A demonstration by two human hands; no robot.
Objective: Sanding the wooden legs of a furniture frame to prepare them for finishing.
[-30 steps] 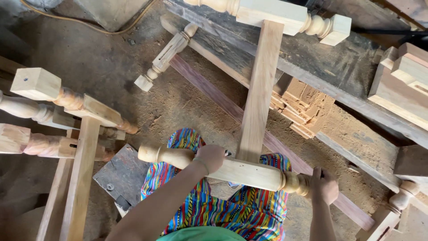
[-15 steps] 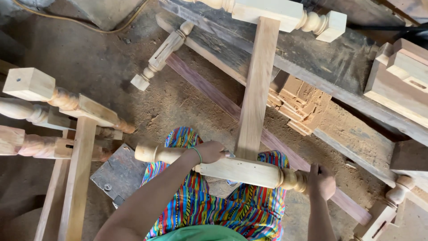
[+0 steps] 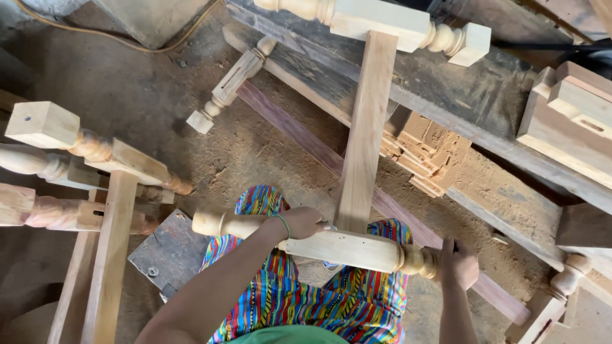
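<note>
A sawdust-covered dirt floor is noted beneath rough planks. A pale turned leg (smooth, rounded ends), joined to a flat rail, is gripped across the lap by the closed left hand and right hand.

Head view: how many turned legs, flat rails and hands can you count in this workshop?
Turned legs: 7
Flat rails: 3
Hands: 2
Total: 12
</note>
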